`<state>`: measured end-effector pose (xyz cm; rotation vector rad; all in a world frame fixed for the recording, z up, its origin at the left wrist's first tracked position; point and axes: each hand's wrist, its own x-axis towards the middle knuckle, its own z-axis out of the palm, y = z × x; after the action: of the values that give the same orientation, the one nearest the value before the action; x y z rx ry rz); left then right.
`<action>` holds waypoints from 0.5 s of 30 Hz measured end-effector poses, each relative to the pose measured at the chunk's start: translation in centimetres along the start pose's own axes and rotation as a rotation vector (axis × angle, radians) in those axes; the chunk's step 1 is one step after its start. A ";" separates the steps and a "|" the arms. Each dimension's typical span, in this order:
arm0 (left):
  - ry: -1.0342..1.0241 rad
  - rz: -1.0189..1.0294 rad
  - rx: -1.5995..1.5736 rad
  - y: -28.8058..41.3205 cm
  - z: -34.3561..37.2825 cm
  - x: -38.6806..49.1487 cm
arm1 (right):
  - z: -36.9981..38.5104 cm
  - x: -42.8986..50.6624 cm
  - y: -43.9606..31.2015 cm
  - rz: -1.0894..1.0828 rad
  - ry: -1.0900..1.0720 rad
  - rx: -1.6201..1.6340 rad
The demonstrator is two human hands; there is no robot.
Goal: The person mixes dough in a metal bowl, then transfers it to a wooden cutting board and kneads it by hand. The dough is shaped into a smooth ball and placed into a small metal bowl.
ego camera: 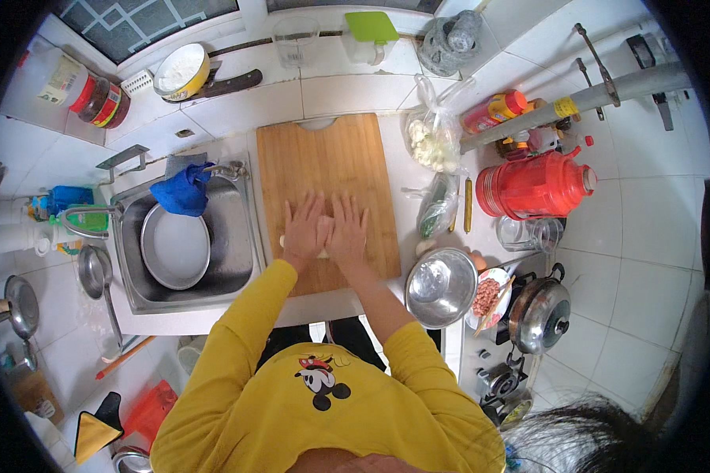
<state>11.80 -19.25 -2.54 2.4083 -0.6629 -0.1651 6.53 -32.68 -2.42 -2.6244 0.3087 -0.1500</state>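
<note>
Both hands lie flat and side by side on a wooden cutting board (pixel 331 154), palms down. My left hand (pixel 303 227) has its fingers pointing up the board; a small pale piece shows at its outer edge. My right hand (pixel 348 229) rests just beside it, fingers slightly spread. Between and under the hands a little of a pale, dough-like piece (pixel 323 254) shows; the palms hide most of it, so its shape cannot be told.
Left of the board is a steel sink (pixel 228 248) with a metal basin (pixel 176 245). To the right stand a steel bowl (pixel 441 288), a plate of minced meat (pixel 486 297), bagged green vegetables (pixel 438 207) and a red thermos (pixel 532 184). A knife (pixel 231 84) lies behind on the ledge.
</note>
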 end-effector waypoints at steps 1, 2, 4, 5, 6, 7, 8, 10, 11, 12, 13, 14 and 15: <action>0.022 -0.078 0.036 -0.2 0.3 1.5 | 0.3 1.7 -0.1 0.043 0.083 0.022; 0.121 -0.089 0.067 -0.4 0.5 2.9 | 0.6 3.2 -0.2 0.073 0.063 0.035; 0.187 -0.189 0.131 -0.5 0.9 4.9 | 0.7 5.9 0.7 0.157 0.039 0.079; 0.206 -0.137 0.192 -0.3 0.8 5.2 | 0.5 6.2 1.4 0.141 0.114 0.172; 0.172 -0.107 0.257 -0.1 0.3 5.1 | 0.3 6.0 2.0 0.132 0.159 0.259; 0.103 -0.108 0.309 0.3 -0.3 4.8 | 0.0 5.5 2.5 0.151 0.186 0.356; -0.017 -0.078 0.235 0.7 -1.3 4.0 | -0.4 4.3 3.2 0.144 0.219 0.266; -0.378 -0.115 0.076 1.8 -3.6 0.8 | -1.1 -0.3 3.7 0.236 0.221 0.138; -0.376 -0.100 -0.014 2.5 -4.7 -0.6 | -1.2 -2.7 3.3 0.187 0.193 0.269; -0.413 -0.113 -0.096 3.1 -5.9 -2.2 | -1.4 -5.1 2.8 0.177 0.152 0.419; -0.413 -0.094 -0.191 3.8 -6.6 -3.4 | -1.8 -6.3 2.5 0.227 0.062 0.552; -0.364 -0.128 -0.190 4.7 -6.8 -4.6 | -2.4 -6.6 2.4 0.283 0.121 0.709; -0.281 -0.133 -0.199 5.7 -6.7 -5.7 | -3.3 -6.4 2.3 0.404 0.123 0.853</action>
<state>6.29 -16.64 5.98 2.2561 -0.5782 -0.6052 -0.62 -34.57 -0.99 -1.6784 0.6437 -0.2404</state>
